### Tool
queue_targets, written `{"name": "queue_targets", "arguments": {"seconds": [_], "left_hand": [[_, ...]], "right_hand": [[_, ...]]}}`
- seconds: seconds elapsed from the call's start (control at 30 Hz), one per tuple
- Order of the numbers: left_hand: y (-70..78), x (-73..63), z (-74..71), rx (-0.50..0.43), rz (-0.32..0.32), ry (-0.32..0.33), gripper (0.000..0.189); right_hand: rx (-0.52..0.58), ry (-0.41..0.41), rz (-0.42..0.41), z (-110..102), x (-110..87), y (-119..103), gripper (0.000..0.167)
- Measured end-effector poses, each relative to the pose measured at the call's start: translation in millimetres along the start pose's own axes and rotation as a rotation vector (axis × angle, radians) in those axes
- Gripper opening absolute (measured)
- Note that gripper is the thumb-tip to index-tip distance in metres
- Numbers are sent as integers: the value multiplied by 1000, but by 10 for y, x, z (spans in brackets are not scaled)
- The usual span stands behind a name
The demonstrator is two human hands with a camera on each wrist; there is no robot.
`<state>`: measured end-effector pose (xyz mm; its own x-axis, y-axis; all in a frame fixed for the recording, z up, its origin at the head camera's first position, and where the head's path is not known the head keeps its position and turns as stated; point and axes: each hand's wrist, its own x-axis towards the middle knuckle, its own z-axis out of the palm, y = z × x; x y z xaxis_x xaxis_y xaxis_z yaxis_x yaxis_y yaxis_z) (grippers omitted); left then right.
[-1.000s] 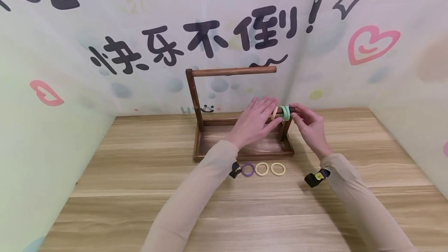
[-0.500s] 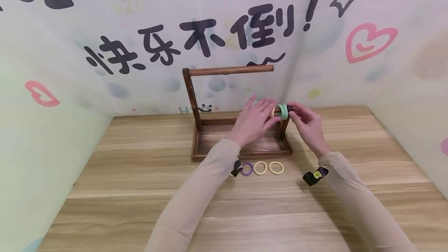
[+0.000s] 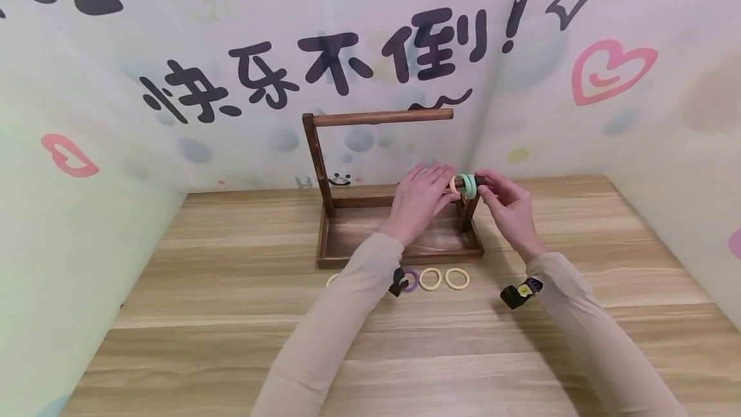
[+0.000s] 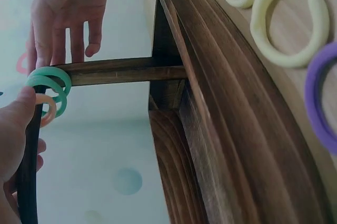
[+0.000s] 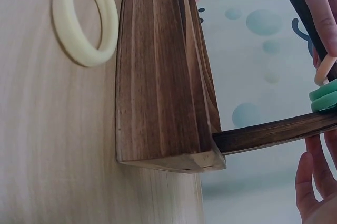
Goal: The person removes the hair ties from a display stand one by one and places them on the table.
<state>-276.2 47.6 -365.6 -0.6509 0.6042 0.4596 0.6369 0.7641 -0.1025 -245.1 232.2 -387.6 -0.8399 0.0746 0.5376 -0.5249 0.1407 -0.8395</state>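
A dark wooden rack point(image 3: 324, 227) stands against the wall, with a long upper bar and a shorter lower rod. Two green rings point(image 3: 469, 186) sit together on the lower rod near its right post. Beside them on the same rod is a peach ring point(image 3: 454, 185). My left hand point(image 3: 419, 201) reaches over that rod, its thumb and fingers pinching the peach ring; the rod hides part of the fingers. At the rod's right end my right hand point(image 3: 511, 211) holds the rack between thumb and fingers, close to the green rings point(image 4: 52, 84).
On the table in front of the rack lie two pale yellow rings point(image 3: 457, 278) and a purple ring point(image 3: 411, 280), partly covered by the left wrist camera point(image 3: 398, 282). Another pale ring point(image 3: 332, 280) shows behind the left sleeve. The upper bar point(image 3: 382, 117) overhangs the left hand.
The left forearm has shifted a little to the right, uncovering a pale ring and covering part of the purple one. The right hand stays at the rod's end.
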Motion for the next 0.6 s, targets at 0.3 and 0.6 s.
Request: {"name": "queue_targets", "arguments": {"seconds": [0.3,0.6], "left_hand": [[2,-32,60,-8,-22,90,48],[-71,-105,76,-7,-40,142,45]], "right_hand": [[-11,4,-2,4,-13,-18,27],[5,9,2,10,-14,-11,27]]}}
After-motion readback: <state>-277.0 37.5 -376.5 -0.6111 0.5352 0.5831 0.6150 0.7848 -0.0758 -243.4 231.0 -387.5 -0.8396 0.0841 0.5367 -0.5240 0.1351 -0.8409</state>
